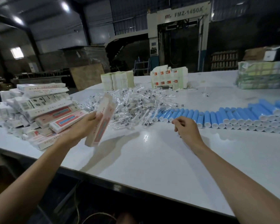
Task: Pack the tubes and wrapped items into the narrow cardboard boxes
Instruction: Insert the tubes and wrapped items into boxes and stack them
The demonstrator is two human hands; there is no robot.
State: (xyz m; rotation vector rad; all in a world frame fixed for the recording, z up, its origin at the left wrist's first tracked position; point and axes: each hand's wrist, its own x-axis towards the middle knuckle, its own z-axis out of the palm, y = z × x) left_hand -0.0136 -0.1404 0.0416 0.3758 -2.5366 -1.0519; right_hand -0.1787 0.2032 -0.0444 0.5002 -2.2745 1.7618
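White worktop (152, 162) | my left fingers (94, 117) grip narrow cardboard box (103, 113) | right fingers (178, 121) empty, loosely curled by blue tubes (217, 117) | I'd feed one tube straight

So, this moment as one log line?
left hand: holds narrow box | right hand: by blue tubes, no grip | wrapped items: heaped behind

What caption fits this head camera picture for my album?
Left hand holds a narrow box; right hand hovers near blue tubes.
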